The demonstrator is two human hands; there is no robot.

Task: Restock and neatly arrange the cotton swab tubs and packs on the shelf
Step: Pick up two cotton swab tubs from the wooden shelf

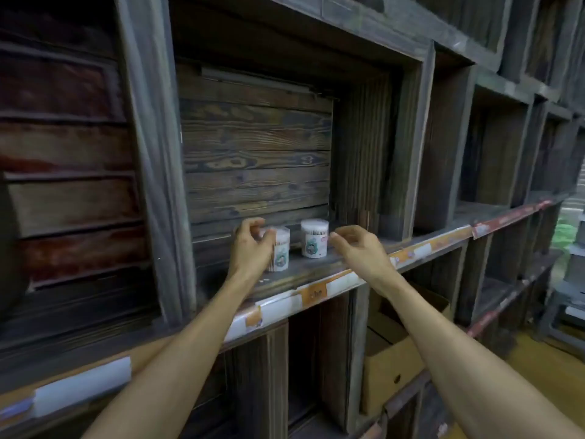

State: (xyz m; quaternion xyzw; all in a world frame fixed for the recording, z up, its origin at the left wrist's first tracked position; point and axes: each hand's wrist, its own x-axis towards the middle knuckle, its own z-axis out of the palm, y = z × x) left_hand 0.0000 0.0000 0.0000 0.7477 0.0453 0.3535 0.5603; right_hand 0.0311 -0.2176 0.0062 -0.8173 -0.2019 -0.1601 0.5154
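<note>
Two swab tubs stand upright on the wooden shelf (316,267): left hand (253,245) curls loosely at the left tub (280,250), right hand (356,245) (fingers bent, empty) hangs just beside the right tub (314,237)

— How much of the left tub (280,250) shows?
— Its left side sits behind the left hand (251,245); contact is unclear.
— The labels?
— Blurred on both tubs, unreadable. The cardboard box (391,372) is half hidden by the right forearm (443,353).
</note>
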